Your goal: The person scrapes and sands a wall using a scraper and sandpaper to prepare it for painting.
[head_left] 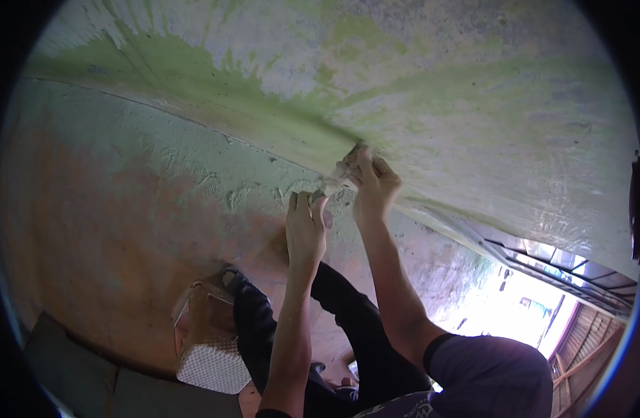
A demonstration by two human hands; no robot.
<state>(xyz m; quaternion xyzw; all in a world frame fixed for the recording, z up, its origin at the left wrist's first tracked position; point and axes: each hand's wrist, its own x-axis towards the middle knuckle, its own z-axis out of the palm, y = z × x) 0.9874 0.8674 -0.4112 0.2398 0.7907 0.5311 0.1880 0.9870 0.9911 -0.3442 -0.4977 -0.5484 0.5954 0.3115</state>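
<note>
My right hand (378,187) is closed around a small, flat, dark scraper-like piece (352,157), its edge against the green-painted wall (306,115). Lower and to its left, my left hand (306,226) grips a small tool smeared with pale paste (328,188). Its outer end points up toward the right hand, and the fingers cover most of it. The two held things are close together, and whether they touch I cannot tell. Pale smears and crumbs (233,191) lie along the floor by the foot of the wall.
A white textured seat or box (212,366) stands beside my left leg (251,313). Dark grey panels (72,362) line the lower left. At the right are a window with dark bars (557,258) and a bright opening (508,313). The wall paint is patchy and worn.
</note>
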